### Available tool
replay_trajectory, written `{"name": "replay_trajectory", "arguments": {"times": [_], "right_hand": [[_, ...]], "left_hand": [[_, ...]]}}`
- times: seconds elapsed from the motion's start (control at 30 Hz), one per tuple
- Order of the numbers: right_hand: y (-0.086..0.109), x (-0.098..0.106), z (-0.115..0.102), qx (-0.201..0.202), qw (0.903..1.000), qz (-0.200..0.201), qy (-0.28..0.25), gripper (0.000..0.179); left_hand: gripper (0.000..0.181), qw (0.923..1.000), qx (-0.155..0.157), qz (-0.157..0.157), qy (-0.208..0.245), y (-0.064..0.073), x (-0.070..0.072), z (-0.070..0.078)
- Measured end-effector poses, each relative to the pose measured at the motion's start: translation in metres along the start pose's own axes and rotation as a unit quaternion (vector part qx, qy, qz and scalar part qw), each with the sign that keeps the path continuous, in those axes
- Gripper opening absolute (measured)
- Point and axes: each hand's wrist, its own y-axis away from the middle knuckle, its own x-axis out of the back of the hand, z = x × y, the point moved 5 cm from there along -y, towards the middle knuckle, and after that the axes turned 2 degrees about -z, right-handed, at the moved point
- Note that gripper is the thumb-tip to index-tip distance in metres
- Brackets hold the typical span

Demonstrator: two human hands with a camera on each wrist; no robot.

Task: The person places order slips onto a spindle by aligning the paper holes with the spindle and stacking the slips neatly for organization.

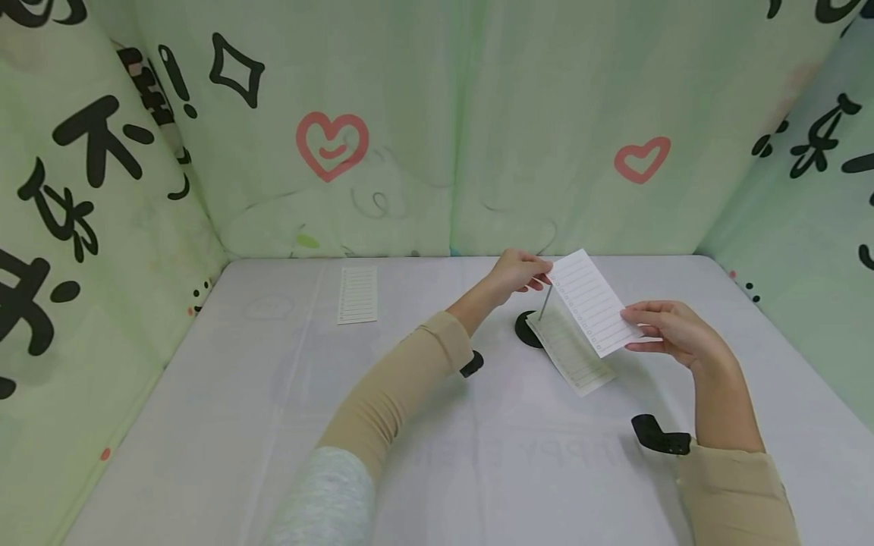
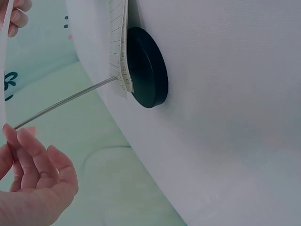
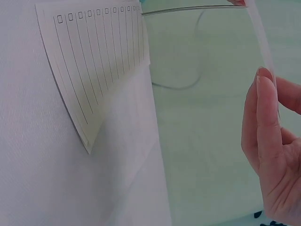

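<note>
A white lined sheet with a column of small checkboxes (image 1: 595, 303) is held tilted above the table between both hands. My left hand (image 1: 517, 271) pinches its upper left corner, close to the tip of a thin metal rod (image 2: 66, 100). At the opposite end, the right hand (image 1: 676, 331) pinches the sheet's edge between thumb and fingers. The rod rises from a round black base (image 2: 153, 70), together forming a paper spike. Several similar lined sheets (image 3: 89, 56) are threaded low on the rod, slanting down over the base's edge. Whether the tip pierces the held sheet is hard to tell.
Another lined sheet (image 1: 358, 296) lies flat on the white-covered table (image 1: 225, 425), toward the back left. Pale green curtains (image 1: 410, 152) with hearts and black lettering enclose the back and both sides. Black wrist mounts (image 1: 661, 436) jut from the beige sleeves.
</note>
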Motion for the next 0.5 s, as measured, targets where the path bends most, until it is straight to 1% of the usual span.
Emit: {"name": "replay_trajectory", "arguments": {"times": [0.3,0.5], "right_hand": [[-0.0022,-0.001,0.0016,-0.004,1.0,0.0,0.004,0.018],[-0.0032,-0.0015,0.0026,-0.003,1.0,-0.003,-0.001,0.017]], "left_hand": [[0.02,0.9999,-0.005,-0.008,0.004,-0.0005,0.0002,-0.0018],[0.02,0.9998,-0.015,-0.009,0.006,-0.0016,-0.0006,-0.0032]]}}
